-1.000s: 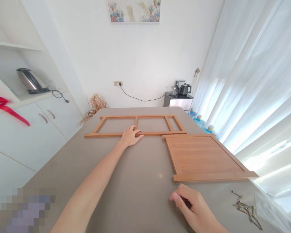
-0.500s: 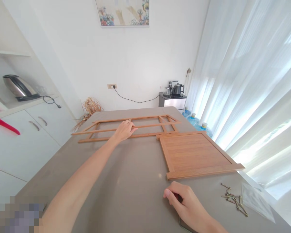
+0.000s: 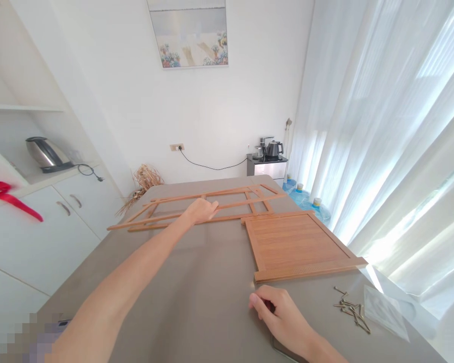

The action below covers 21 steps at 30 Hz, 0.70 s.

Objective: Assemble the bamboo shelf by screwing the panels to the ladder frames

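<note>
- Head view: left hand (image 3: 201, 210) sits mid-frame, fingers closed over the near rail of the open wooden frame (image 3: 227, 197), which I see tilted off the table (image 3: 196, 282).
- The frame's long axis runs left to right across the picture; my left is much the nearer hand.
- Right hand (image 3: 283, 317), lower centre, is loosely curled on the tabletop, just below the slatted panel (image 3: 295, 242); whether it holds anything I cannot tell.
- Screws (image 3: 351, 308) lie lower right.

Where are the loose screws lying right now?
The screws lie on the table's near right corner, between the right hand and a clear plastic bag.
</note>
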Motion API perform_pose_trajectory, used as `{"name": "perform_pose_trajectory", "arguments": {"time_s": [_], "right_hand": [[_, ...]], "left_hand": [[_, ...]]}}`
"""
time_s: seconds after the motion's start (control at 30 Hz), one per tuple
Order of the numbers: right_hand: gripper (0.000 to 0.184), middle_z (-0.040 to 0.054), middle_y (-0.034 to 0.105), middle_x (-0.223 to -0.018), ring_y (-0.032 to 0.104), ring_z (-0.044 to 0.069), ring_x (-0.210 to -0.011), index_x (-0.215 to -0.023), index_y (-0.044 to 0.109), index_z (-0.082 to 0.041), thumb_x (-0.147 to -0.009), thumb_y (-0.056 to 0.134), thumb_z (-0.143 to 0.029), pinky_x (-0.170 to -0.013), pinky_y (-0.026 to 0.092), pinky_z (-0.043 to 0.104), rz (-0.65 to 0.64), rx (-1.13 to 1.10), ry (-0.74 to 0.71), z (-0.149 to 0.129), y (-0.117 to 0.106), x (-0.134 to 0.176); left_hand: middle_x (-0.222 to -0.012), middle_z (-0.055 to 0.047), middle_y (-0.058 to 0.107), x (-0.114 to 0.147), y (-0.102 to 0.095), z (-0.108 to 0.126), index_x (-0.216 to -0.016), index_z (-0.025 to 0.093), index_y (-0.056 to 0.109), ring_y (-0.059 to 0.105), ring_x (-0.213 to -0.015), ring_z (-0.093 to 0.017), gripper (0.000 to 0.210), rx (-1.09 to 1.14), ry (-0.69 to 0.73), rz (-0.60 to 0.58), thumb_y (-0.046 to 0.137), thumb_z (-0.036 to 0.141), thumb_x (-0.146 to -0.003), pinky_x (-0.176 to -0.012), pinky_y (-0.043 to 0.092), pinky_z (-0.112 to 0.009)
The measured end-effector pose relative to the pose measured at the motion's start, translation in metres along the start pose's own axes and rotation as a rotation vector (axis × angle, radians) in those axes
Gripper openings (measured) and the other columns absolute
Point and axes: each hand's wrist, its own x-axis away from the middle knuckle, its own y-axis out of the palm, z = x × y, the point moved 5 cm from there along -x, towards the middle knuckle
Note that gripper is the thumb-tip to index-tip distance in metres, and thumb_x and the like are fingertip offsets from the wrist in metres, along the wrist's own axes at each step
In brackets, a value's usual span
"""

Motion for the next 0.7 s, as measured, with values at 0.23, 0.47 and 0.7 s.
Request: {"name": "perform_pose_trajectory", "arguments": {"time_s": [0.23, 0.47, 0.7], "right_hand": [[0.048, 0.001, 0.064, -0.073, 0.061, 0.017, -0.07, -0.108, 0.07, -0.022, -0.102, 0.044, -0.062, -0.07, 0.048, 0.028, 0.197, -0.24, -0.009, 0.003, -0.016, 0.0], [0.072, 0.0154, 0.07, -0.119, 0.072, 0.03, -0.102, -0.147, 0.045, -0.03, -0.097, 0.025, -0.078, -0.082, 0.059, 0.046, 0.623, -0.811, -0.051, 0.006, -0.074, 0.025], [0.069, 0.012, 0.07, -0.133, 0.066, 0.036, -0.124, -0.126, 0.071, -0.033, -0.089, 0.041, -0.082, -0.093, 0.061, 0.054, 0.538, -1.203, 0.145, -0.01, -0.143, 0.129]], "left_hand": [[-0.072, -0.01, 0.067, 0.066, -0.066, 0.081, -0.098, 0.014, 0.062, 0.068, -0.07, -0.025, 0.03, -0.096, 0.075, 0.059, 0.044, 0.037, -0.107, -0.069, 0.05, -0.037], [-0.059, -0.004, 0.059, 0.17, -0.131, 0.166, -0.084, 0.02, 0.055, 0.059, -0.055, -0.021, 0.03, -0.176, 0.233, 0.155, 0.041, 0.033, -0.107, -0.055, 0.036, -0.033], [-0.057, -0.001, 0.053, 0.262, -0.171, 0.215, -0.079, 0.017, 0.053, 0.052, -0.051, -0.019, 0.025, -0.217, 0.296, 0.256, 0.046, 0.019, -0.103, -0.055, 0.03, -0.033]]}}
